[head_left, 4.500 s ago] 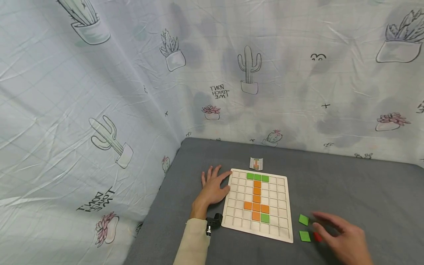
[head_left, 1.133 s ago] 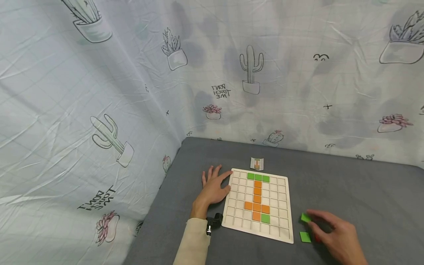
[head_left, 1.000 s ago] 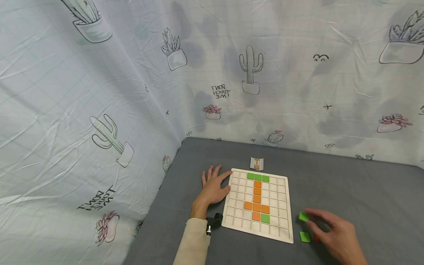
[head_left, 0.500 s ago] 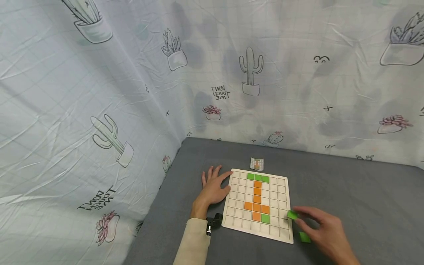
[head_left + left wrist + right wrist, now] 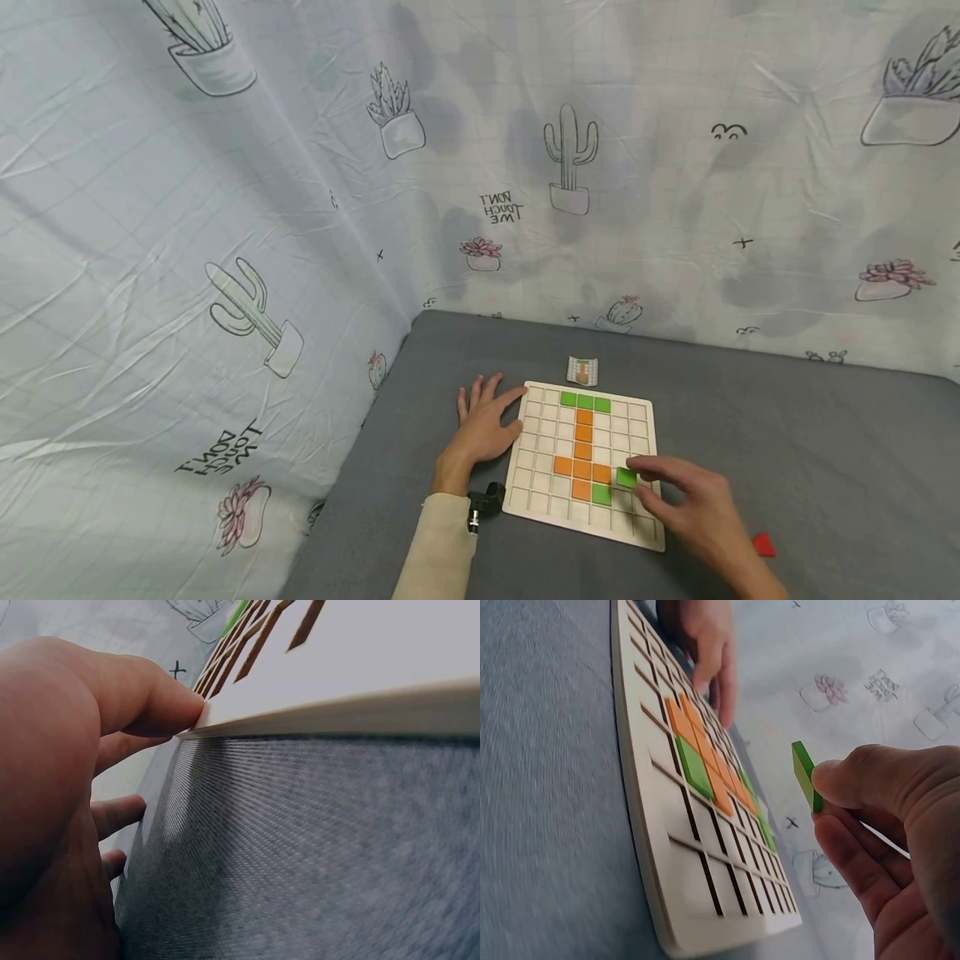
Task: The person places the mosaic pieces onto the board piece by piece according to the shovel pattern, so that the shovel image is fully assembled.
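Your right hand (image 5: pixel 686 492) has a green tile (image 5: pixel 626 477) pinched between thumb and fingertips, and holds it raised over the right part of the grid board (image 5: pixel 543 462), clear of its surface. Your left hand (image 5: pixel 483 429) lies at the board's left edge with its fingers spread, gripping nothing; its thumb touches that edge and its index fingertip is at the far-left corner. On the board, you have three green tiles (image 5: pixel 586 402) in the far row, orange tiles (image 5: pixel 582 451) in a column below them with one more on either side of the fourth, and a single green square (image 5: pixel 602 495) right of the nearest orange. A small pattern card (image 5: pixel 582 372) sits just beyond the board's far edge, and a red tile (image 5: pixel 763 545) is on the desk (image 5: pixel 795 442) to the board's right.
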`<state>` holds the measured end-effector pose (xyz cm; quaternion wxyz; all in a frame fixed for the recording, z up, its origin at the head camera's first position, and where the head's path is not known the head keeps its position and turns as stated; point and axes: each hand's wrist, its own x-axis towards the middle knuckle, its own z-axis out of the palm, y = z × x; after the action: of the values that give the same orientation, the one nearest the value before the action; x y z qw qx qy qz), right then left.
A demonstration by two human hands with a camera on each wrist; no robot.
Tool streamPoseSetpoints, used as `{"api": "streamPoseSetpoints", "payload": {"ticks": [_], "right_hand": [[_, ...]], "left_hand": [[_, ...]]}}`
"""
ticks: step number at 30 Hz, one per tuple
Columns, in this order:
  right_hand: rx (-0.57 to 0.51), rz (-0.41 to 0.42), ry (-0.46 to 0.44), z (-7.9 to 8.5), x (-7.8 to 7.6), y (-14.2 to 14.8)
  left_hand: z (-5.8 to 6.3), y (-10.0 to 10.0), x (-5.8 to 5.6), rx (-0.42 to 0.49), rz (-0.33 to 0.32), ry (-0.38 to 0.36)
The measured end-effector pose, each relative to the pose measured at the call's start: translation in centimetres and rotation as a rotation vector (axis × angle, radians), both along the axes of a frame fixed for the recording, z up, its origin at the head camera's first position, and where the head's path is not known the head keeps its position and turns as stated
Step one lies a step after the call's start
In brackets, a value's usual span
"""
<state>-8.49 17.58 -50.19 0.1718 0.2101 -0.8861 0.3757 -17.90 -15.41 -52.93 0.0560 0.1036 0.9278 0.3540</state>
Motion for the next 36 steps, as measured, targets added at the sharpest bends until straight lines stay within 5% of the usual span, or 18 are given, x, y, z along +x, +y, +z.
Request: {"api": "streamPoseSetpoints", "payload": {"ticks": [25,36], "right_hand": [[-0.116,0.171,-0.108,-1.6,-1.1,-5.0],[-0.024,0.206,-0.193,-1.8,-1.3,-6.5]], "left_hand": [[0.3,0.2,-0.1,-0.006,0.014,0.001],[0.2,0.1,0.0,-0.012,0.015,0.001]]}}
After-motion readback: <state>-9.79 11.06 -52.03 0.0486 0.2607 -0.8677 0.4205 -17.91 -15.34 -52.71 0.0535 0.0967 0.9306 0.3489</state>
